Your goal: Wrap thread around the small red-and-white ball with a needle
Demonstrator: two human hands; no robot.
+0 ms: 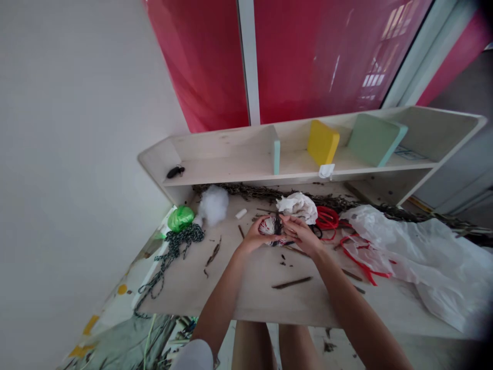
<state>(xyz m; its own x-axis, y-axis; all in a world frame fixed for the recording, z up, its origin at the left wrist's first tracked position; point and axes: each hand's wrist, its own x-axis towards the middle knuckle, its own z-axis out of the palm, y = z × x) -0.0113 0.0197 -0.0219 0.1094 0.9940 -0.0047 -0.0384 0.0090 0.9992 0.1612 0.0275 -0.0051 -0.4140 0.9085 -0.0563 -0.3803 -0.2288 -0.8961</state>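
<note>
A small round bundle of white and red string with a dark band across its middle sits between my two hands above the desk. My left hand curls around its left side, thumb below and fingers above. My right hand closes on the bundle's right side, its fingertips at the dark band. What exactly the dark band is made of is too small to tell. Just behind the right hand lies a crumpled white cloth or paper, next to a coil of red cord.
At left are a green ball, white stuffing and dark patterned cord. A white plastic bag with red ribbon covers the right. Twigs lie about; dry stems run beneath the shelf.
</note>
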